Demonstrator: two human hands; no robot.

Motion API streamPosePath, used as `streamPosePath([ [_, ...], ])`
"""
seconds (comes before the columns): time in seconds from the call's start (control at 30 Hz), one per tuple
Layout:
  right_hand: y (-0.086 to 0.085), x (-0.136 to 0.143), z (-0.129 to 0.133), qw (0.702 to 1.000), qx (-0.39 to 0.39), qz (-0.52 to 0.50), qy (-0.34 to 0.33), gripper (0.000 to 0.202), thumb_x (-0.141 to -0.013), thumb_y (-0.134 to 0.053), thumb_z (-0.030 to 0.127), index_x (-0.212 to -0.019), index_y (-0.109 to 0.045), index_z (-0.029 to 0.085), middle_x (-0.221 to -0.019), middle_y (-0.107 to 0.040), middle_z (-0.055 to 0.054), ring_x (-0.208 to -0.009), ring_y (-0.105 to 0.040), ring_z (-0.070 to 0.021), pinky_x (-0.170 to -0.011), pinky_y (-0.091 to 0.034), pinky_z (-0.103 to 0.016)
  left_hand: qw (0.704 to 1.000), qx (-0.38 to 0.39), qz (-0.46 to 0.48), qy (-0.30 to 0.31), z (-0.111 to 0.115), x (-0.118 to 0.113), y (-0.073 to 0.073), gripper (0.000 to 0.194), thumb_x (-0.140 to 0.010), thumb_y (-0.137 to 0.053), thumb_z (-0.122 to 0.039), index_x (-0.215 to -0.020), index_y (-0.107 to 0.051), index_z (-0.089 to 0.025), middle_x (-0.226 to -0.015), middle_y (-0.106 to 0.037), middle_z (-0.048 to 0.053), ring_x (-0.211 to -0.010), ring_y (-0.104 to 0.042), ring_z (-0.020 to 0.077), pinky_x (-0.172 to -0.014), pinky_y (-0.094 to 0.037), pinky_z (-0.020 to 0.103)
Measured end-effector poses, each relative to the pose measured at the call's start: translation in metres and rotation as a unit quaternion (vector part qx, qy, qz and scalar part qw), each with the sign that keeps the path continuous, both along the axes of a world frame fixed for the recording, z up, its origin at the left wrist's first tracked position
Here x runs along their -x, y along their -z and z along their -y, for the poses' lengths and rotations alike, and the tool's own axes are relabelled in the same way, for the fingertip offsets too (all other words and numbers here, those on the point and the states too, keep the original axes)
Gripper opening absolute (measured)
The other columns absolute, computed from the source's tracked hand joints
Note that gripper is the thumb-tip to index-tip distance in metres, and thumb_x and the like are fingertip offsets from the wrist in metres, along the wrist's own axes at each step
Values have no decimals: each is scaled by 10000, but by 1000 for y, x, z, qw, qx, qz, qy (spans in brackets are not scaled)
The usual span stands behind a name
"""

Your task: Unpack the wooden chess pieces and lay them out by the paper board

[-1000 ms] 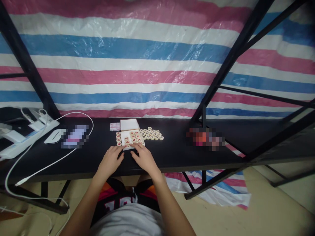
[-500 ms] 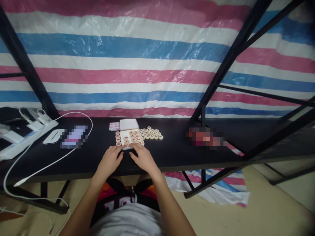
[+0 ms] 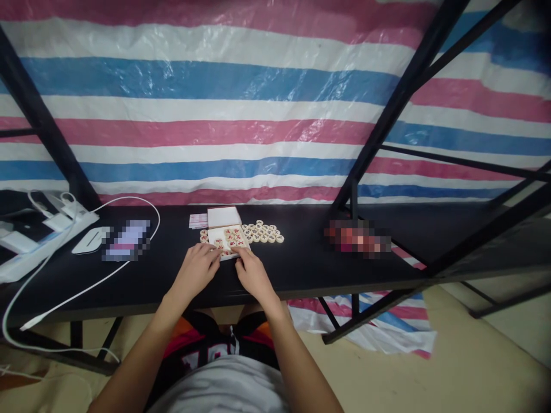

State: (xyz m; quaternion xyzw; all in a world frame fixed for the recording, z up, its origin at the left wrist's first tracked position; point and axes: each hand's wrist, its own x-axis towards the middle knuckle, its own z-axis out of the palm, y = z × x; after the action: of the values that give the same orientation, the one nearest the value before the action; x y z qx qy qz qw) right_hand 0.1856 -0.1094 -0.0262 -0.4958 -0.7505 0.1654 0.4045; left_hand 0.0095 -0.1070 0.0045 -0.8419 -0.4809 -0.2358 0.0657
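An open white box (image 3: pixel 224 217) with its lid folded back stands on the black table. Several round pieces with red characters (image 3: pixel 235 235) lie inside it. My left hand (image 3: pixel 198 268) is at the box's front left corner, fingertips over the pieces there; whether it grips one is too small to tell. At the front right edge rests my right hand (image 3: pixel 252 275), its fingers bent over the rim. More red-marked pieces (image 3: pixel 204 233) are left of the box, partly hidden by my left hand. Several dark-marked pieces (image 3: pixel 262 232) lie to its right.
A pink and white paper (image 3: pixel 197 221) lies left of the lid. Further left are a blurred phone-like object (image 3: pixel 127 240), a white device (image 3: pixel 88 241), a cable and a power strip (image 3: pixel 47 235). A blurred red item (image 3: pixel 357 238) lies right, near black frame bars.
My left hand has moved up over the left pieces and the box's front left corner. My right hand has shifted slightly right along the front edge. The view has moved a little.
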Motion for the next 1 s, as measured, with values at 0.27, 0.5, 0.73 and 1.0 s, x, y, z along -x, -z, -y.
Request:
streamPosePath([
  [0.27,0,0,-1,1000,16,3,-8,444,-805,-358,71,-1181,-551,207,-1159,-603,-67,-1088,-556,-183,-970,-421,-331,998,-15,-65,-12,-17,-13,2,280,-931,-384,-278,-964,-647,-186,-916,-663,85,-948,-546,236,-888,-362,407],
  [0.5,1,0,-3,1000,10,-15,-12,390,-826,-384,97,-1152,-571,200,-1144,-619,-66,-1072,-568,-178,-961,-422,-327,996,-58,-28,-54,-15,-9,13,298,-922,-398,-295,-896,-673,-183,-896,-650,93,-912,-544,236,-871,-379,411],
  [0.73,0,0,-2,1000,12,-14,-7,373,-832,-391,110,-1139,-580,202,-1147,-618,-74,-1070,-570,-182,-957,-422,-332,999,-38,-8,-30,-13,-9,14,316,-931,-374,-305,-898,-667,-193,-871,-680,77,-910,-556,227,-946,-356,432],
  [1.0,3,0,-4,1000,13,-12,-4,350,-832,-410,127,-1123,-587,208,-1114,-634,-64,-1054,-578,-182,-942,-428,-325,998,-50,5,-27,-9,-11,13,275,-897,-440,-347,-902,-675,-203,-882,-694,61,-957,-554,241,-1080,-198,511],
])
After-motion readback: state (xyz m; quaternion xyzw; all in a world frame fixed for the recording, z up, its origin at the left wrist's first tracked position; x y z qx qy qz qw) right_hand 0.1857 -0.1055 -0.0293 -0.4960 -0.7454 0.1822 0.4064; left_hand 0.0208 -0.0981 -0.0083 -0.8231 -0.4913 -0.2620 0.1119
